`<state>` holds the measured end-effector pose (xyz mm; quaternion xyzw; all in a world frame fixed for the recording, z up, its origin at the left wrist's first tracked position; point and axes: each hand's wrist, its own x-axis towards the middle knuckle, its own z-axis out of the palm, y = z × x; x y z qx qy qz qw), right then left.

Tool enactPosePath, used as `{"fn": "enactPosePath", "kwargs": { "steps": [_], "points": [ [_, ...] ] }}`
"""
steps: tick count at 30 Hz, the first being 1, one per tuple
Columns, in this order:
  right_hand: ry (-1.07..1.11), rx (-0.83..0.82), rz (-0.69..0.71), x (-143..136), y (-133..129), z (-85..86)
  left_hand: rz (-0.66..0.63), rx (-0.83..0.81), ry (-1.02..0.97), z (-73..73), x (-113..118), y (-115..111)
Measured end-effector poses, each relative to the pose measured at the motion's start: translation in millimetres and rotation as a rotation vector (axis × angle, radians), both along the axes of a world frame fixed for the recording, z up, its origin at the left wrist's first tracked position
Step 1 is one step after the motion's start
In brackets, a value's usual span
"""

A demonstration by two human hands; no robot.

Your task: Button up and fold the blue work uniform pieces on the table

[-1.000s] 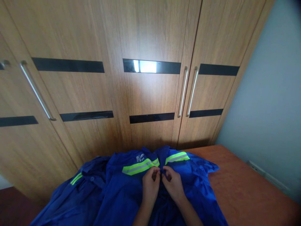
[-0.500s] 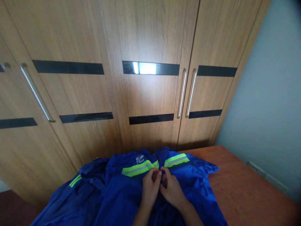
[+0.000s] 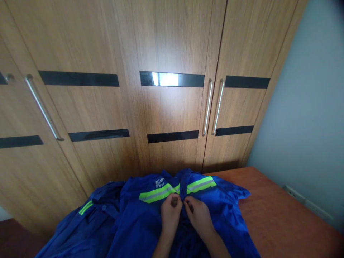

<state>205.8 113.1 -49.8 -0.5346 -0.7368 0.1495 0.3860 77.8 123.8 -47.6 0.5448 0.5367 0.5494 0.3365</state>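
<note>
A blue work jacket [image 3: 134, 222] with yellow-green reflective stripes [image 3: 157, 192] lies spread on a reddish-brown surface [image 3: 282, 218], collar toward the wardrobe. My left hand [image 3: 170, 213] and my right hand [image 3: 197, 215] sit side by side at the jacket's front opening, just below the stripes. Both pinch the fabric edges at the centre placket, fingertips nearly touching. A small white logo [image 3: 159, 182] shows above the left stripe. What lies between my fingertips is too small to make out.
A wooden wardrobe [image 3: 166, 107] with black bands and long metal handles [image 3: 213, 107] stands right behind the surface. A pale blue-grey wall [image 3: 309, 118] runs along the right. A white strip [image 3: 306, 204] lies at the surface's right edge.
My hands have stayed at the placket, the fingertips shifting slightly and closing in together. The jacket's front edges look drawn closer. The view has tilted down a little.
</note>
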Motion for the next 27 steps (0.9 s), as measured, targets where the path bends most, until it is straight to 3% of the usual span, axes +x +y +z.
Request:
{"fn": "enactPosePath", "kwargs": {
  "steps": [6, 16, 22, 27],
  "points": [
    [-0.048, 0.048, -0.102, 0, -1, -2.8, -0.034, 0.037, 0.074, 1.6, 2, -3],
    [-0.076, 0.073, -0.074, 4, -3, 2.2, -0.083, 0.097, 0.191, 9.0, 1, -9],
    [0.222, 0.037, -0.088, 0, -1, 5.5, -0.112, 0.082, 0.119, 8.5, -1, -6],
    [0.646, -0.192, -0.071, -4, 5, 1.3, -0.105, 0.047, 0.063, 4.1, 0, -2]
  ]
}}
